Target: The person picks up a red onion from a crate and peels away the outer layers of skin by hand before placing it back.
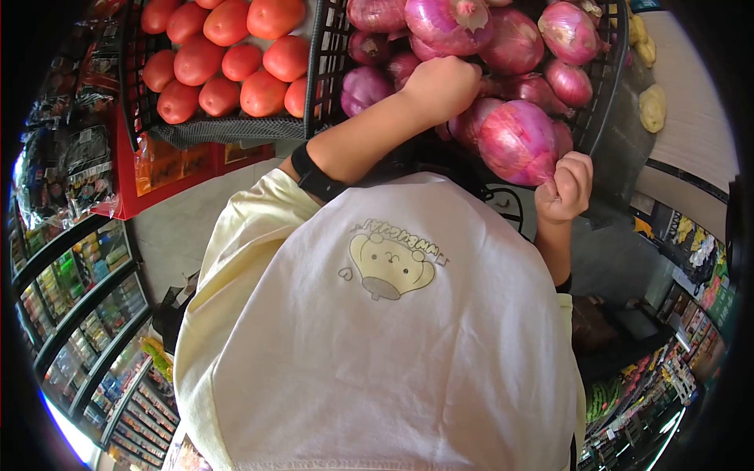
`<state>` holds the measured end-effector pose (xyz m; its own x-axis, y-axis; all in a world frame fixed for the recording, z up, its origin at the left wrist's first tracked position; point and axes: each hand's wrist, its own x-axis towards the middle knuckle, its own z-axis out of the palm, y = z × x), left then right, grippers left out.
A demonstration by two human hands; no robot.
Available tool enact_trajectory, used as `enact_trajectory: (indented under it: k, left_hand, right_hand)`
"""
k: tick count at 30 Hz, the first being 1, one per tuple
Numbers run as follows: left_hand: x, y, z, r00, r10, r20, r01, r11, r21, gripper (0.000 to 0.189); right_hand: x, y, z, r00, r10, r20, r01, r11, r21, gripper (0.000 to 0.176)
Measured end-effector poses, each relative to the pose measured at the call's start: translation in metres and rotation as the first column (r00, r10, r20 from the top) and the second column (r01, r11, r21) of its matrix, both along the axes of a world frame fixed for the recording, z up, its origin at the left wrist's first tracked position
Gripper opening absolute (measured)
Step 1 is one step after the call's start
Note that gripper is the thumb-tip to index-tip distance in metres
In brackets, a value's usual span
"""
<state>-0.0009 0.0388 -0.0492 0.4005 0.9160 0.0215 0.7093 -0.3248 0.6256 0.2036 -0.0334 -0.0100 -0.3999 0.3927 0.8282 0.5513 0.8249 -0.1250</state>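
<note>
My right hand is closed on the pointed end of a large red onion, at the near right corner of the onion crate. My left hand reaches across and is curled into a fist among the onions. Its fingertips, and anything they may hold, are hidden. A black band circles my left forearm. More red onions lie heaped beyond both hands, some with dry, peeling skin. Another onion sits just left of the large one, partly covered by it.
Left of the onions, a black crate holds several red tomatoes. Pale potatoes lie at the right. Packaged goods hang at far left, above shelves. My white shirt fills the lower middle.
</note>
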Motion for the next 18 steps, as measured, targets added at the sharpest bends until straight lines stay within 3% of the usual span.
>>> enact_trajectory:
  k: [5,7,10,12,14,15,18]
  left_hand:
    - [-0.014,-0.007,0.003,0.999,0.011,-0.043,-0.005,0.991,0.136,0.019]
    - [-0.013,-0.014,0.014,0.998,0.043,-0.037,-0.035,0.984,0.175,0.019]
    - [-0.005,-0.019,0.020,0.998,0.037,0.054,-0.051,0.952,0.300,0.023]
    - [0.000,-0.017,0.020,0.853,-0.023,0.521,0.079,0.993,-0.085,0.029]
    - [0.003,-0.018,0.020,0.835,-0.008,0.551,0.079,0.991,-0.104,0.033]
    - [0.002,-0.018,0.021,0.847,-0.005,0.532,0.085,0.988,-0.127,0.033]
    - [-0.001,-0.016,0.025,0.850,0.021,0.527,0.107,0.972,-0.212,0.032]
  right_hand:
    - [0.001,0.000,-0.001,1.000,-0.005,-0.018,0.004,1.000,-0.016,0.014]
    - [0.000,-0.001,-0.001,0.998,-0.058,0.005,0.058,0.998,-0.014,0.035]
    - [0.000,-0.001,-0.001,0.999,-0.051,0.008,0.051,0.999,-0.019,0.035]
    - [0.000,-0.001,0.002,0.998,-0.050,0.024,0.050,0.998,-0.023,0.035]
    - [-0.001,0.000,0.003,0.998,-0.049,0.037,0.050,0.998,-0.026,0.036]
    - [-0.001,0.001,0.003,0.999,-0.026,0.020,0.027,0.999,-0.022,0.016]
    - [-0.001,0.002,0.004,1.000,-0.007,-0.003,0.007,1.000,-0.019,0.014]
